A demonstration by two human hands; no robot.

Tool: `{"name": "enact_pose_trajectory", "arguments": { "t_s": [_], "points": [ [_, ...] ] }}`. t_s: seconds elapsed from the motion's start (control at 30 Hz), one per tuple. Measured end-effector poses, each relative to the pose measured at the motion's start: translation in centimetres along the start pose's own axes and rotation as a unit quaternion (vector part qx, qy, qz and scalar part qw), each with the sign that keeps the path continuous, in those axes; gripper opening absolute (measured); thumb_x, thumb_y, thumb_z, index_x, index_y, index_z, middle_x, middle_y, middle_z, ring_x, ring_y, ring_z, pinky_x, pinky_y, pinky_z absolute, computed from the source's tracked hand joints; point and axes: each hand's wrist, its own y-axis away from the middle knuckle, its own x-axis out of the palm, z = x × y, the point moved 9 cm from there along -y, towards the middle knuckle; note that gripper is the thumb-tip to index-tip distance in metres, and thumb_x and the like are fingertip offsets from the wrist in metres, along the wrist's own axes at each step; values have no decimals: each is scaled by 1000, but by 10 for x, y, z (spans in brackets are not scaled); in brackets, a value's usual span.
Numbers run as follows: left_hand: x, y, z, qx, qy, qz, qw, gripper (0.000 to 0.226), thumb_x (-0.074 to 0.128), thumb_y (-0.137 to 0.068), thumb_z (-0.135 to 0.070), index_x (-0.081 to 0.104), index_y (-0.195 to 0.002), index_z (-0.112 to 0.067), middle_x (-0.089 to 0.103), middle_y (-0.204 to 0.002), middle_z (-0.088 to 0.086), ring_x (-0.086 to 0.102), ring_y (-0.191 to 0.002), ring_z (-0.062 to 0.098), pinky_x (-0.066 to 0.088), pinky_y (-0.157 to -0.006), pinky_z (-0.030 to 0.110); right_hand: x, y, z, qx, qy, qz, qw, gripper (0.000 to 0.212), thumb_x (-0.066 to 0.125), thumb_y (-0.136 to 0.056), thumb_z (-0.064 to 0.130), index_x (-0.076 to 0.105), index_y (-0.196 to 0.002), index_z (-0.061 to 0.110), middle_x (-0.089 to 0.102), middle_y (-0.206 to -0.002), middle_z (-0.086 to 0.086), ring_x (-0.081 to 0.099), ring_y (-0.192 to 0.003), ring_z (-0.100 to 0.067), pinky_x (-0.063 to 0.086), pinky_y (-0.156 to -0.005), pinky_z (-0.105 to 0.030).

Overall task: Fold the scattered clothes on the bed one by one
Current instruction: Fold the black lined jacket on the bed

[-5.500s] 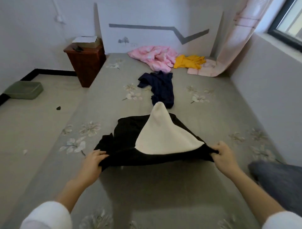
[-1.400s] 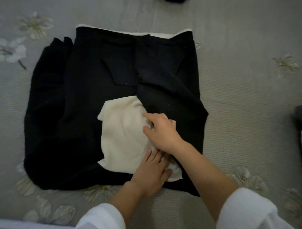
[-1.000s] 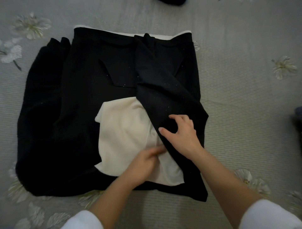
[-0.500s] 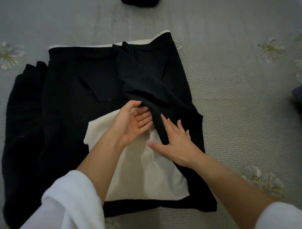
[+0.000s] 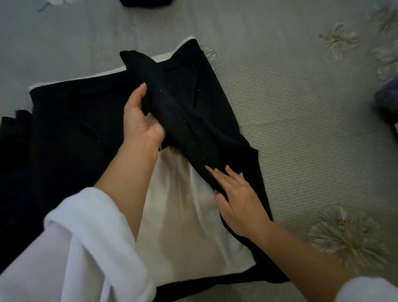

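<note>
A black garment point(image 5: 71, 129) with a cream lining point(image 5: 185, 228) lies spread on the grey flowered bed point(image 5: 297, 112). My left hand point(image 5: 140, 116) grips a raised black flap point(image 5: 170, 103) of it near the middle, thumb up along the fabric's edge. My right hand point(image 5: 234, 196) lies lower right with straight fingers, pressing on the edge where the black flap meets the cream panel. Both forearms come out of white sleeves.
A dark navy garment point(image 5: 146, 2) shows at the top edge. A blue-grey piece of cloth point(image 5: 387, 97) lies at the right edge. Bare sheet stretches to the right of the black garment.
My left hand has moved up and taken hold of the black flap, lifting it. My right hand has slid down and flattened on the flap's lower edge. More cream lining shows.
</note>
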Motion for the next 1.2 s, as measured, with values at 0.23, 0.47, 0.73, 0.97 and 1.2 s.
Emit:
{"name": "enact_pose_trajectory", "arguments": {
  "t_s": [0.23, 0.47, 0.73, 0.97, 1.2],
  "points": [
    [-5, -17, -107, 232, -305, -11, 923, 68, 55, -74, 15, 56, -131, -22, 57, -130, 3, 60, -112, 19, 55, -89, 33, 11, 2, 8, -4, 102, 69, 992, 62, -4, -82, 70, -9, -141, 51, 11, -160, 1, -7, -148, -20, -12, -116, -41],
    [-130, -39, -105, 115, -471, -121, 866, 77, 64, -78, 7, 43, -141, -31, 47, -140, -2, 54, -114, 16, 50, -90, 29, 13, -2, 18, 19, 113, 43, 992, 84, -14, -76, 73, 24, -146, 47, 21, -157, 1, -2, -147, -18, -11, -117, -44],
    [-79, -4, -80, 274, -806, 23, 523, 67, 53, -95, -36, 19, -151, -28, -7, -161, 4, -1, -147, 29, 7, -117, 40, 27, -49, 57, -9, 87, 39, 995, 67, 40, -93, 54, 1, -148, 48, -17, -160, 6, -25, -144, -19, -17, -113, -47],
    [-140, 6, -10, 133, -941, 82, 300, 59, 11, -100, -50, -17, -149, -33, -28, -156, 0, -26, -143, 21, -6, -117, 47, 59, -54, 50, 35, 244, 79, 966, 64, 13, -95, 63, -31, -138, 45, -35, -153, -1, -33, -140, -27, -14, -115, -55],
    [-163, 67, -93, 268, -862, 4, 430, 54, 27, -101, -39, 10, -152, -29, -6, -161, -4, -20, -145, 16, -14, -114, 40, 67, -39, 112, -26, 206, -25, 978, 63, 21, -100, 48, -16, -148, 35, -21, -159, 1, -23, -144, -16, -13, -117, -42]
  ]
}}
